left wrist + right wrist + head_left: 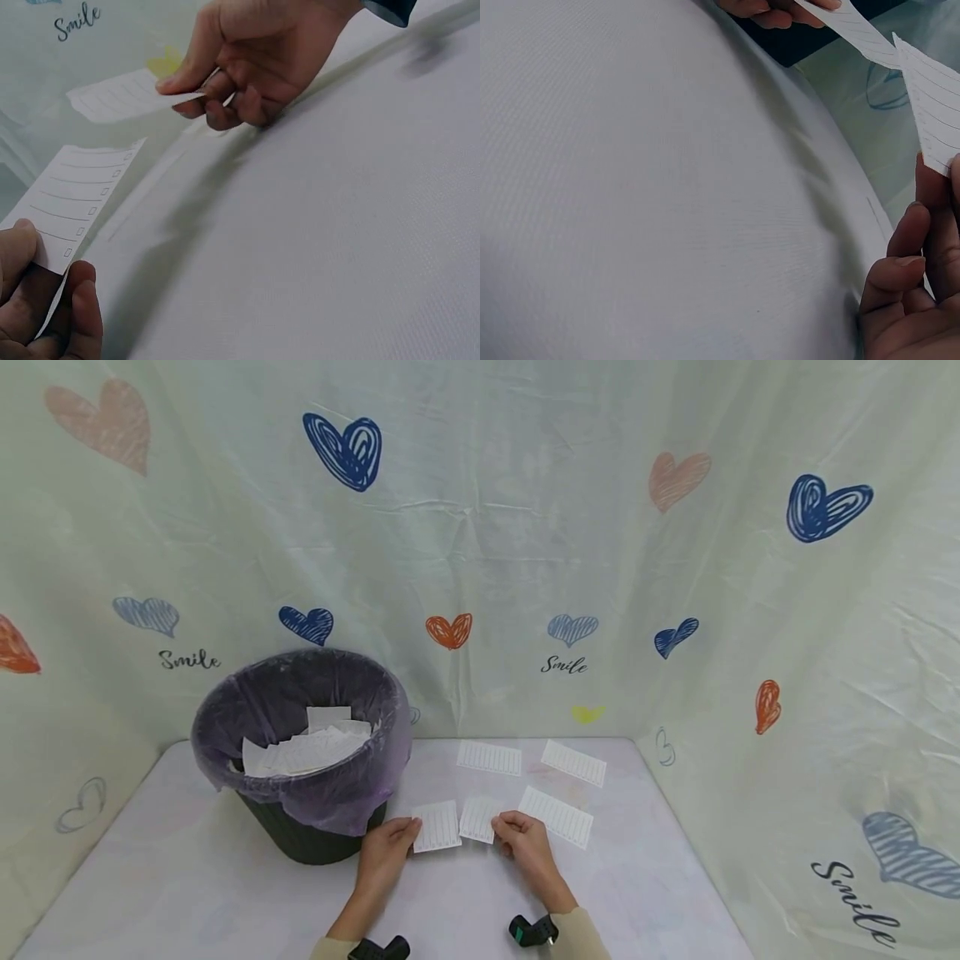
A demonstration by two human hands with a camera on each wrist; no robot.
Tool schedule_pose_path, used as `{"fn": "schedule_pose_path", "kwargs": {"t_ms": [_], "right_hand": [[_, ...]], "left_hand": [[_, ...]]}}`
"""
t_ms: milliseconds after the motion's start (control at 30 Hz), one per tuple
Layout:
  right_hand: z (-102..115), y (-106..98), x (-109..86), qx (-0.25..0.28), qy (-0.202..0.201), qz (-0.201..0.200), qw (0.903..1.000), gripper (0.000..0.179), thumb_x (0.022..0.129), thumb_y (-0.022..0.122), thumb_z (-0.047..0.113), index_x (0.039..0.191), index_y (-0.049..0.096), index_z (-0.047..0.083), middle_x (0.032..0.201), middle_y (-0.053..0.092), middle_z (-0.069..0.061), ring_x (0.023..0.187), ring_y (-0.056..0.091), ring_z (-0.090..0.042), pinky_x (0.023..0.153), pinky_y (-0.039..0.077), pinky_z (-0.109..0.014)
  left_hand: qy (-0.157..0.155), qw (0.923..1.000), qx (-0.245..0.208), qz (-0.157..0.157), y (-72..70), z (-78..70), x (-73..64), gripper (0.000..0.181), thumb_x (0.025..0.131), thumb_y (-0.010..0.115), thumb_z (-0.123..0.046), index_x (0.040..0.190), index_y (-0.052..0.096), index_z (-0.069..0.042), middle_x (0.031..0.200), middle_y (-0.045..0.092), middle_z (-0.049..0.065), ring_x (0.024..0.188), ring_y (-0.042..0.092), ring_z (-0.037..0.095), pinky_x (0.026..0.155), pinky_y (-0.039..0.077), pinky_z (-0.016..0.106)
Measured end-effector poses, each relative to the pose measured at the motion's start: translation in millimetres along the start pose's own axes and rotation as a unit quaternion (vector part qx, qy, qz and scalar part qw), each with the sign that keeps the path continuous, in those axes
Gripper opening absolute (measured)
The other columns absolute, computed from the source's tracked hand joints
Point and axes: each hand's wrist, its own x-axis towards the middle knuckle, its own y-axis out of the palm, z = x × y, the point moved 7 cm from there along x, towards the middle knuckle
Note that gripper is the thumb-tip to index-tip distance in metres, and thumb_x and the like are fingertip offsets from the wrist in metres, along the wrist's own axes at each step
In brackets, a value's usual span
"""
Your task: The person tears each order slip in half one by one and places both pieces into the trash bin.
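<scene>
My left hand (pixel 387 852) pinches a piece of lined white paper (pixel 437 827) by its left side, between thumb and fingers. A narrower lined paper piece (pixel 477 820) is pinched by my right hand (pixel 528 847). Both pieces are held above the table, side by side with a small gap. In the left wrist view, small checkboxes run along one edge of the left piece (pixel 79 195). The right piece (pixel 934 105) has an uneven, torn-looking edge in the right wrist view. Part of each hand is cut off in its own wrist view.
Three lined paper sheets lie at the right: one at the back (pixel 489 757), one at the back right (pixel 574 763), one nearer (pixel 557 817). A dark bin (pixel 300 831) with a purple liner (pixel 390 747) stands at left, holding several white papers (pixel 318 747). A heart-printed curtain (pixel 480 552) surrounds the table.
</scene>
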Motion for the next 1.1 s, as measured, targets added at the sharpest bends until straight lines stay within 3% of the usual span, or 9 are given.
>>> {"fn": "schedule_pose_path", "kwargs": {"t_ms": [133, 433, 667, 933, 1100], "right_hand": [[7, -2, 1.1, 0.000, -0.002, 0.004, 1.0000, 0.025, 0.097, 0.071, 0.020, 0.098, 0.070, -0.005, 0.076, 0.064, 0.004, 0.068, 0.052, -0.011, 0.062, 0.045, -0.025], [32, -10, 5.8, -0.011, -0.018, -0.009, 0.9997, 0.023, 0.097, 0.071, 0.018, 0.100, 0.072, -0.004, 0.079, 0.067, 0.002, 0.078, 0.059, -0.015, 0.066, 0.048, -0.026], [56, -13, 6.0, -0.027, -0.056, -0.003, 0.9981, 0.025, 0.098, 0.070, 0.020, 0.099, 0.071, -0.005, 0.080, 0.067, 0.000, 0.077, 0.059, -0.017, 0.066, 0.050, -0.027], [84, -13, 7.7, -0.022, -0.069, 0.001, 0.9974, 0.020, 0.097, 0.070, 0.017, 0.096, 0.070, -0.003, 0.079, 0.064, -0.001, 0.076, 0.059, -0.021, 0.066, 0.049, -0.028], [104, -9, 8.6, -0.021, -0.091, 0.014, 0.9955, 0.021, 0.098, 0.070, 0.015, 0.095, 0.070, -0.005, 0.080, 0.064, -0.005, 0.074, 0.058, -0.019, 0.067, 0.049, -0.028]], "left_hand": [[0.016, 0.9999, 0.001, 0.006, -0.2, -11.2, -1.9, 0.034, 0.101, 0.068, -0.023, 0.116, 0.071, 0.007, 0.100, 0.076, 0.013, 0.079, 0.062, 0.014, 0.067, 0.049, 0.025], [0.019, 0.9996, -0.019, 0.011, -3.2, -34.8, -5.1, 0.035, 0.101, 0.068, -0.024, 0.115, 0.071, 0.008, 0.094, 0.076, 0.011, 0.073, 0.060, 0.012, 0.066, 0.051, 0.028], [0.023, 0.9992, -0.031, 0.015, -3.2, -52.0, -10.9, 0.034, 0.099, 0.070, -0.024, 0.116, 0.072, 0.006, 0.094, 0.077, 0.010, 0.069, 0.058, 0.012, 0.064, 0.050, 0.028], [0.063, 0.9964, -0.049, 0.028, -2.4, -87.0, -25.3, 0.029, 0.095, 0.075, -0.021, 0.111, 0.075, 0.003, 0.089, 0.077, 0.010, 0.065, 0.058, 0.013, 0.058, 0.045, 0.025], [0.117, 0.9914, -0.043, 0.040, -5.9, -115.0, -36.6, 0.021, 0.095, 0.075, -0.017, 0.105, 0.077, 0.001, 0.079, 0.075, 0.010, 0.058, 0.056, 0.012, 0.053, 0.042, 0.022]]}}
